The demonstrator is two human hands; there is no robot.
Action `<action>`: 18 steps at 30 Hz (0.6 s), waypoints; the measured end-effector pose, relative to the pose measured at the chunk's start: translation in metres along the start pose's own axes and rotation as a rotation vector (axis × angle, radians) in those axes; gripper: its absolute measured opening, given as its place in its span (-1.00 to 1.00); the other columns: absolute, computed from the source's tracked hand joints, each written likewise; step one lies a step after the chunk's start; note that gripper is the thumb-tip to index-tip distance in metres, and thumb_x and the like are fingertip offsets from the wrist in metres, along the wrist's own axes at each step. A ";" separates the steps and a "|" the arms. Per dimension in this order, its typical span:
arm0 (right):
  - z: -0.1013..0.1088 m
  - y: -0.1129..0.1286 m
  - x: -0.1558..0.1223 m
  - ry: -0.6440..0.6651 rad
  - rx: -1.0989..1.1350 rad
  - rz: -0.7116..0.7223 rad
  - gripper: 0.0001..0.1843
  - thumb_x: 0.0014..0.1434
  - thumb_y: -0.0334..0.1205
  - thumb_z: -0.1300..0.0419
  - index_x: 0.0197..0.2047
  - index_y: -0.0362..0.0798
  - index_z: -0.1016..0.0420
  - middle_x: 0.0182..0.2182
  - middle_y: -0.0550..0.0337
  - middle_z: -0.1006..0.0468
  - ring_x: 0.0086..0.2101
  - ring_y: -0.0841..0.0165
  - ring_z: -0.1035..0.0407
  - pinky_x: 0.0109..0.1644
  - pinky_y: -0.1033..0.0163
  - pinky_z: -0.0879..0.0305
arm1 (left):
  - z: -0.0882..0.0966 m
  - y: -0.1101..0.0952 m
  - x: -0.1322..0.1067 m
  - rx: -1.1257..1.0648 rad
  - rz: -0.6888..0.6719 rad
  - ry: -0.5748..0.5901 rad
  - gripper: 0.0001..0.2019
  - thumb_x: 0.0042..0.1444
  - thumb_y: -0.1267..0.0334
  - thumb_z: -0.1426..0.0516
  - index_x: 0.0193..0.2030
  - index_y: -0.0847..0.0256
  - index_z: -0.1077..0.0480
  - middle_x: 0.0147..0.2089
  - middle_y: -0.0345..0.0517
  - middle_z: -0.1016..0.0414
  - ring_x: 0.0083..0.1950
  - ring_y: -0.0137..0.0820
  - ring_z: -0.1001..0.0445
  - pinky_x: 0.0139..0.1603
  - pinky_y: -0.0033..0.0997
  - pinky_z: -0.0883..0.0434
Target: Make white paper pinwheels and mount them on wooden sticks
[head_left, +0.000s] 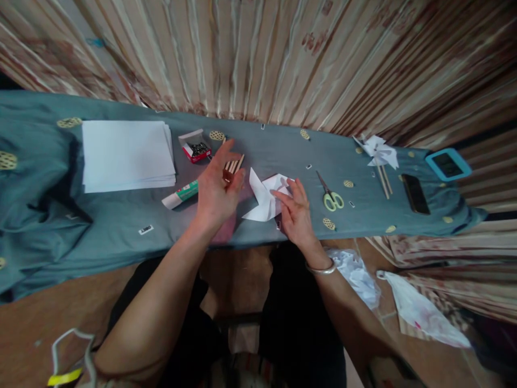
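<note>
- Paper pinwheel [264, 200], white, one: lies on the counter [121, 226] at its near edge, directly in front of the person. The vanes are folded in. No stick shows on it, so the folding looks done and the mounting not yet.
- Right hand [297, 213]: fingers laid out flat across the pinwheel's right side, pressing it down. The grip is open, not closed round anything.
- Left hand [216, 188]: grip open, fingers spread, raised just above a bundle of wooden sticks [235, 164]. Whether it touches them cannot be told.
- Wooden sticks: one small bundle, about four, exact count unclear.
- Glue stick [180, 195], one: lying flat just left of the left hand.
- Box of clips [195, 145], one, open: beyond the left hand.
- Sheet stack [127, 155], one pile of white paper: far left.
- Scissors [332, 196], one pair, green handles: just right of the right hand.
- Loose clips [145, 230]: several scattered over the cloth.
- Finished pinwheel [379, 153]: at least one, with two sticks showing beneath, well to the right.
- Dark phone [415, 193], one; blue-framed device [448, 164], one: far right end.
- Plastic bags [420, 312], two: on the floor, lower right.
</note>
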State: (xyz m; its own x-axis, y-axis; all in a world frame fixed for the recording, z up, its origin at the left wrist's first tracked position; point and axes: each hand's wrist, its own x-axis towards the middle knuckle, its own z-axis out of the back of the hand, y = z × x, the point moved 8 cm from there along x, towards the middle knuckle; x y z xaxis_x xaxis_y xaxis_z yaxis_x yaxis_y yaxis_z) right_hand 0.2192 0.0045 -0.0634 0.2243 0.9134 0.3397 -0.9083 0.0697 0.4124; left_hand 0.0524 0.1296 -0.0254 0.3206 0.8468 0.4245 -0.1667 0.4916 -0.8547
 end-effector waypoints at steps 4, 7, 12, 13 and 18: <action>-0.001 0.015 -0.002 0.042 -0.142 0.049 -0.55 0.21 -0.45 0.00 0.10 0.02 -0.49 0.35 0.06 -0.13 0.37 0.09 0.14 0.29 -0.17 -0.09 | -0.002 0.000 0.001 -0.010 -0.023 0.007 -0.49 0.21 0.11 -0.13 0.29 0.05 -0.18 0.01 -0.04 -0.52 -0.27 -0.36 -0.55 -0.26 -0.34 -0.52; -0.005 0.021 -0.001 0.075 -0.218 0.077 -0.55 0.19 -0.47 -0.03 0.07 0.02 -0.50 0.35 0.04 -0.14 0.37 0.05 0.14 0.26 -0.17 -0.11 | -0.002 -0.002 0.000 -0.009 -0.032 0.011 -0.49 0.21 0.10 -0.13 0.29 0.03 -0.17 0.01 -0.05 -0.51 -0.21 -0.31 -0.56 -0.23 -0.31 -0.53; -0.012 0.023 0.001 0.090 -0.247 0.070 -0.58 0.21 -0.46 0.01 0.05 -0.07 -0.51 0.32 -0.06 -0.18 0.36 0.04 0.11 0.25 -0.16 -0.12 | 0.001 -0.007 -0.004 0.026 -0.034 0.046 -0.48 0.22 0.09 -0.11 0.30 0.04 -0.15 0.04 -0.02 -0.51 -0.22 -0.30 -0.56 -0.26 -0.32 -0.53; -0.013 0.023 0.002 0.085 -0.239 0.065 -0.59 0.21 -0.46 0.01 0.04 -0.08 -0.52 0.31 -0.07 -0.19 0.36 0.04 0.10 0.25 -0.16 -0.12 | 0.001 -0.007 -0.004 0.032 -0.034 0.053 -0.48 0.22 0.09 -0.10 0.31 0.03 -0.13 0.04 -0.01 -0.51 -0.22 -0.30 -0.56 -0.27 -0.32 -0.53; -0.006 0.012 0.002 0.023 -0.154 0.007 -0.59 0.22 -0.43 0.04 0.02 -0.03 -0.53 0.30 0.02 -0.22 0.36 0.11 0.08 0.27 -0.15 -0.14 | 0.003 -0.005 -0.006 0.037 -0.039 0.062 -0.49 0.23 0.10 -0.09 0.31 0.04 -0.12 0.05 -0.03 -0.50 -0.30 -0.36 -0.54 -0.29 -0.33 -0.54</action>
State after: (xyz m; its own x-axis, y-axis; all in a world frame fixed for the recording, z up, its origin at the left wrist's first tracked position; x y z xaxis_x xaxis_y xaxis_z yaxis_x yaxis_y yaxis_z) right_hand 0.2072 0.0097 -0.0625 0.2115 0.9230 0.3215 -0.9536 0.1227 0.2751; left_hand 0.0481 0.1229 -0.0226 0.3848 0.8130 0.4370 -0.1864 0.5322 -0.8258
